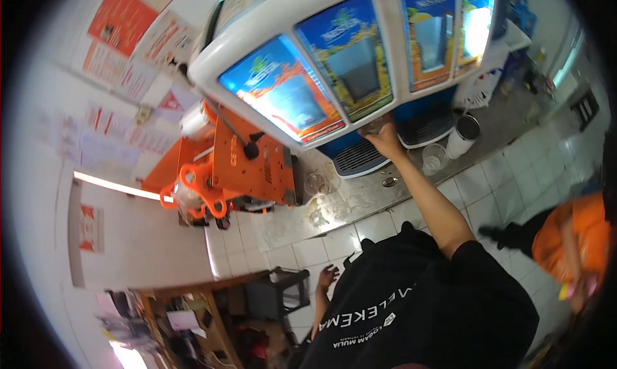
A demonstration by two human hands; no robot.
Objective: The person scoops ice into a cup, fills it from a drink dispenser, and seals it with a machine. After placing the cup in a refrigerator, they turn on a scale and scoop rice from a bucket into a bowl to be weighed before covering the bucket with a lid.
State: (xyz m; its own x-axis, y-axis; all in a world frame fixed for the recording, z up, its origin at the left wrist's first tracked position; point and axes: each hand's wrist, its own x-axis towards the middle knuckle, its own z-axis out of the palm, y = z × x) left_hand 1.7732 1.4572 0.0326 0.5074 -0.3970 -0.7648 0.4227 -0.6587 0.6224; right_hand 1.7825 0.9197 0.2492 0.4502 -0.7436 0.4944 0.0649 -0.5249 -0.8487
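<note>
My right hand (384,139) reaches under the second panel of a white drink dispenser (400,44), above its black drip tray (361,159). Its fingers are closed around what looks like a clear cup (375,126), mostly hidden by the hand and the machine's lower edge. My left hand (329,276) hangs low beside my black shirt, fingers loosely apart and holding nothing. On the counter right of my right forearm stand a clear glass (435,158) and a white tumbler (463,136) with a dark top. A small spoon (389,181) lies near the forearm.
An orange machine (247,160) with a three-lobed handle stands left of the dispenser, a clear cup (315,184) beside it. The stone counter (334,208) ends at a tiled floor. A grey stool (286,298) is behind my left hand. Another person in an orange top (572,234) is at right.
</note>
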